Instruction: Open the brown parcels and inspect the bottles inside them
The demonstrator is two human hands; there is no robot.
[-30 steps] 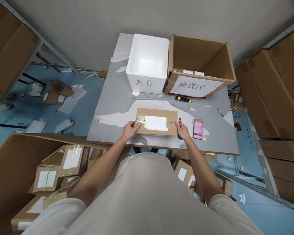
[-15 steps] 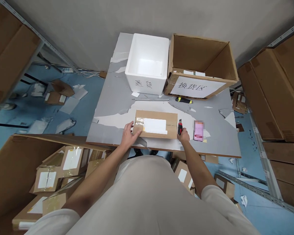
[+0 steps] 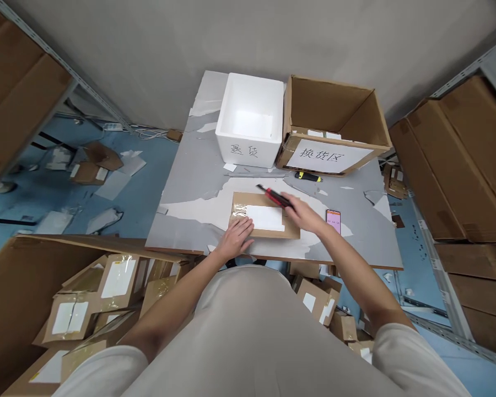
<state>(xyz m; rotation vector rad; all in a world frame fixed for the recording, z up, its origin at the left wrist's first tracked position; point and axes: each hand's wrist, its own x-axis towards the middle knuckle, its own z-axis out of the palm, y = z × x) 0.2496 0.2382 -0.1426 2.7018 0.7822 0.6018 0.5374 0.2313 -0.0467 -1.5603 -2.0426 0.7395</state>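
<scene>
A taped cardboard box [image 3: 291, 227] with a white label lies near the front edge of the table. My left hand [image 3: 235, 238] rests flat on its left front part, fingers stretched over the top. In my right hand [image 3: 302, 214] is a red and black box cutter [image 3: 276, 197], held above the right part of the box. Its blade points to the far left, apart from the cardboard. A pink-screened phone [image 3: 333, 220] lies right of the box, partly behind my right forearm.
Behind the box stand a white foam box [image 3: 248, 149] and an open carton [image 3: 334, 157], both with handwriting on the front. A yellow and black cutter [image 3: 308, 176] lies before the carton. A large carton of parcels [image 3: 82, 242] stands at the left; shelves [image 3: 442, 165] hold cartons at right.
My right hand has lifted the box cutter from beside the box's right end and brought it left over the box. My left hand has moved from the box's left edge onto its top.
</scene>
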